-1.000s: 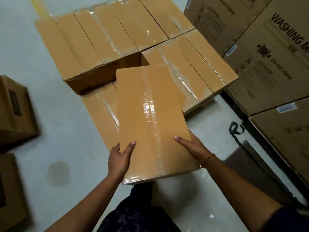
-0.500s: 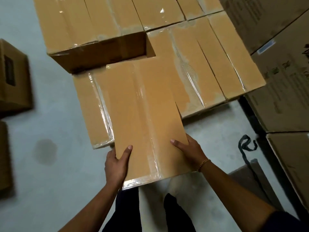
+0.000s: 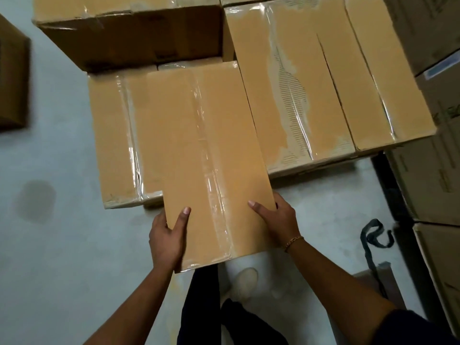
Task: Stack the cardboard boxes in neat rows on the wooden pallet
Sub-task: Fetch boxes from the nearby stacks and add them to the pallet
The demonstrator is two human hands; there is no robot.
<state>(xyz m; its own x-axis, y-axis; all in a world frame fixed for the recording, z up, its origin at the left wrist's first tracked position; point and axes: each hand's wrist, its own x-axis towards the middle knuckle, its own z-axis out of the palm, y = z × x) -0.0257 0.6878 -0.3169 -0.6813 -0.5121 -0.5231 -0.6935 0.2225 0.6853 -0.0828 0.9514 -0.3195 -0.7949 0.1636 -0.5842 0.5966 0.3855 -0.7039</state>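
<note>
- Head view: a person grasps a taped cardboard box [image 3: 206, 158] with both hands, its long side pointing away, at the front edge of a stack of similar boxes.
- The left hand [image 3: 166, 241] clasps the box's near left corner, thumb flat on the top face and fingers tucked out of sight beneath.
- The right hand [image 3: 278, 220] grips the near right edge, thumb on top and fingers curled down the side; a gold bracelet [image 3: 293, 241] circles that wrist.
- The far half of the carried box lies over a low box [image 3: 109, 135] in the front row, while its near end juts out over the grey floor [image 3: 62, 270]. Whether the two boxes touch cannot be told.
- Behind the low box, an upper box [image 3: 134, 38] sits a layer higher, its shadowed side face turned to the camera.
- Just right of the carried box lies a torn-topped box [image 3: 273, 70], its corrugation bared along the tape, with another taped box [image 3: 398, 95] beside it.
- Printed cartons [image 3: 428, 175] line the right edge, a dark strap [image 3: 373, 235] lying on the floor next to them.
- A lone brown box [image 3: 12, 83] stands apart at the left edge, and a dark stain [image 3: 34, 200] marks the floor nearby.
- A pale shoe [image 3: 245, 282] shows below the carried box, between the person's arms.
</note>
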